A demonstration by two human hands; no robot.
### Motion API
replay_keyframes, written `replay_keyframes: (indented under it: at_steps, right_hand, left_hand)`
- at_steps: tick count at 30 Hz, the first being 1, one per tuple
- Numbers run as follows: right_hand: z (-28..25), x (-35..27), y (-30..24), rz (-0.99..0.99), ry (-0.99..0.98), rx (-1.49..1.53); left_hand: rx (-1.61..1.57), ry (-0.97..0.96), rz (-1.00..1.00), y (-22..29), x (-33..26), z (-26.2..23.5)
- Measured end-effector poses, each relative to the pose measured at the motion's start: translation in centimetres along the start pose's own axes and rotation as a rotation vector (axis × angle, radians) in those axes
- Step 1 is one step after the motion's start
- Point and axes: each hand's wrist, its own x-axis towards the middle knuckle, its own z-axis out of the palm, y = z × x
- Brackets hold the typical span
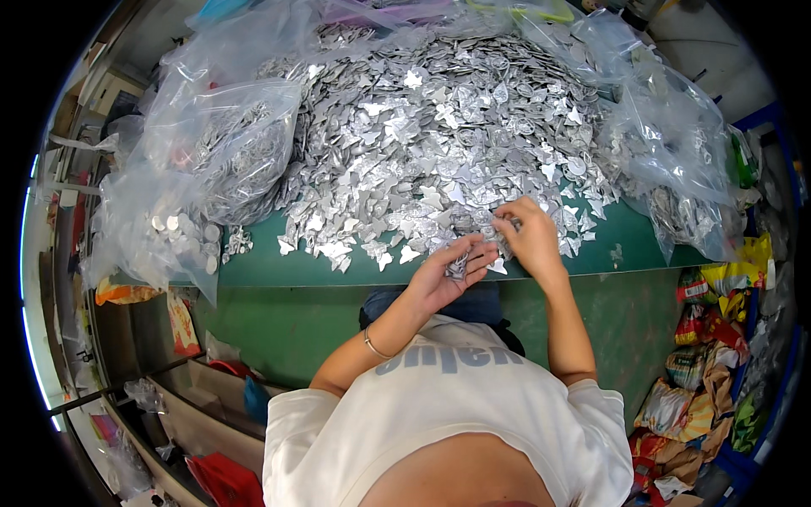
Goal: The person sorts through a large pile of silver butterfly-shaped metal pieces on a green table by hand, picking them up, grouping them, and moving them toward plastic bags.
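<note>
A wide heap of flat silver metal pieces (397, 135), many of them butterfly-shaped, covers the green table. At the heap's near edge my left hand (452, 272) is turned palm up, its fingers curled around a few small silver metal pieces (457, 268). To its right, my right hand (534, 240) reaches over the heap's edge from above, thumb and fingers drawn together in a pinch. What lies between those fingertips is too small to make out.
Clear plastic bags of metal pieces flank the heap, one at left (245, 152) and one at right (676, 160). Another bag (182, 241) holds round discs near the left front edge. The green table's (266, 272) front edge runs before me. Colourful packages (676, 406) are piled low at right.
</note>
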Motion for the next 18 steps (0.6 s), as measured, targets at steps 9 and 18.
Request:
replay_keyframes:
  at_steps: [9, 18]
  right_hand:
    - [1.9, -0.7, -0.2, -0.003, 0.044, -0.340]
    - [5.4, 1.9, -3.5, -0.247, -0.006, -0.204]
  left_hand:
    - [-0.196, -0.238, -0.036, 0.8, -1.3, -3.5]
    - [-0.163, -0.102, 0.046, 0.9, -3.3, -3.6]
